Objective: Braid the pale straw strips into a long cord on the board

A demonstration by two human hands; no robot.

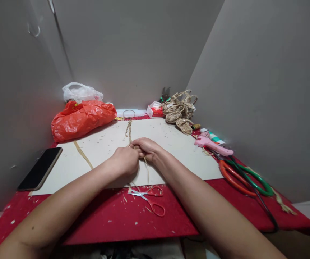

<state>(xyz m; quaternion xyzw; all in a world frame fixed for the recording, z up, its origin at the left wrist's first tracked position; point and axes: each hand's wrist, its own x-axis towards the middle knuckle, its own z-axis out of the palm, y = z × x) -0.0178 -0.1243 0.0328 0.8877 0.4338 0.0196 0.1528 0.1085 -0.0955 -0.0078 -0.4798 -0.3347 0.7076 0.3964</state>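
Observation:
My left hand (126,160) and my right hand (147,148) meet over the middle of a white board (168,144), fingers closed and pressed together. Between them they grip a thin tan fibre cord (129,130), whose knotted end lies on the board beyond my fingers. A loose pale strand (147,172) trails down from my right hand toward the near edge. Just below lie small scissors (149,199) with red handles, blades apart, on the red cloth. A flat straw-coloured strip (82,154) rests to the left of my left hand. My fingertips are partly hidden.
At the back left sit an orange plastic bag (83,118) and a white bag (82,92). A phone (40,169) lies left. Coiled twine (180,108), a pink glue gun (212,145) and large shears with orange and green handles (234,178) line the right side. Grey walls surround the table.

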